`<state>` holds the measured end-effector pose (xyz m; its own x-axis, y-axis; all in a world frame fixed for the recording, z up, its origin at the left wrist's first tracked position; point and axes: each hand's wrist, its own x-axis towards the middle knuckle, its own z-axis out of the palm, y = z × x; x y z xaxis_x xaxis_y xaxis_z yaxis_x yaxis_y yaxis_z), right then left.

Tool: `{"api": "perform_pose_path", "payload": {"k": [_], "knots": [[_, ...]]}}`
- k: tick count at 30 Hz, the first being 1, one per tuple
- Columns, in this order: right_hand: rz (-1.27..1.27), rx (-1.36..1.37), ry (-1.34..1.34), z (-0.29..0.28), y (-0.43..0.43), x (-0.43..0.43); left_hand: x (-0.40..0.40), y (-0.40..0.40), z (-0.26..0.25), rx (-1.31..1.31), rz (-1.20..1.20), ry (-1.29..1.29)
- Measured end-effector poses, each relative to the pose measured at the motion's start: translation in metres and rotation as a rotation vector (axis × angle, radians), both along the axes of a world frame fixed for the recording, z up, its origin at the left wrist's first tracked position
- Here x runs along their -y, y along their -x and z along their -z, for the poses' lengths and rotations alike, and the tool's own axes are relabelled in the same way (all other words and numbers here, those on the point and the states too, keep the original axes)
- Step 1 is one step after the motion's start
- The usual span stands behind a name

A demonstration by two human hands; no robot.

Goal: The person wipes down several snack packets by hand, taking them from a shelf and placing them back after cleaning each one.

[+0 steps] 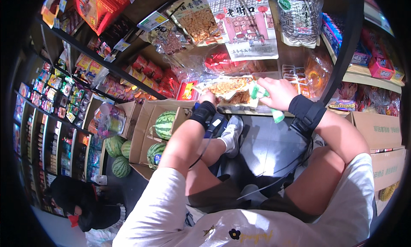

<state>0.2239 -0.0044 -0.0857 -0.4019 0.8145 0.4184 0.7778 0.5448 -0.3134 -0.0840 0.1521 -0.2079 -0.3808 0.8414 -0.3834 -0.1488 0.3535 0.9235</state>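
Note:
My left hand [209,97] grips the near left corner of a clear-fronted snack bag [228,86] with orange-brown contents. In my right hand [276,92] is a green and white cloth [277,115], bunched against the bag's right end and hanging below my fingers. A second, similar bag [239,98] lies under the first on the low shelf. Just left of the bags is a red packet with yellow markings [187,90]. Behind them, red packets in clear wrapping [221,61] sit beneath hanging bags. My fingertips on both sides are partly hidden.
A cardboard box [141,131] with watermelons [165,124] stands left of my legs; more watermelons [121,166] lie on the floor. Bags of nuts and seeds [300,19] hang above. A dark shelf post [348,38] rises at right, above cartons [377,130]. Another person [80,199] is at lower left.

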Motion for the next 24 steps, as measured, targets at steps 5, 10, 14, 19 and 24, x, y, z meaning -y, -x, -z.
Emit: {"api": "perform_pose_path", "payload": {"k": [5, 10, 14, 19, 24], "knots": [[-0.026, -0.076, -0.060, -0.013, 0.006, 0.003, 0.007, -0.033, 0.057, 0.233, -0.027, 0.104], [0.026, -0.091, -0.051, -0.008, -0.013, 0.006, 0.019, -0.059, 0.067, 0.206, 0.222, 0.315], [-0.021, -0.124, -0.028, -0.009, 0.003, 0.005, -0.008, 0.000, 0.088, 0.286, 0.215, 0.443], [0.007, -0.060, 0.036, -0.003, -0.002, 0.004, -0.072, 0.027, 0.045, -0.940, 1.730, 0.018], [0.011, -0.073, 0.051, -0.004, 0.004, 0.006, -0.110, 0.004, -0.085, 0.287, 0.773, -0.068]]}}
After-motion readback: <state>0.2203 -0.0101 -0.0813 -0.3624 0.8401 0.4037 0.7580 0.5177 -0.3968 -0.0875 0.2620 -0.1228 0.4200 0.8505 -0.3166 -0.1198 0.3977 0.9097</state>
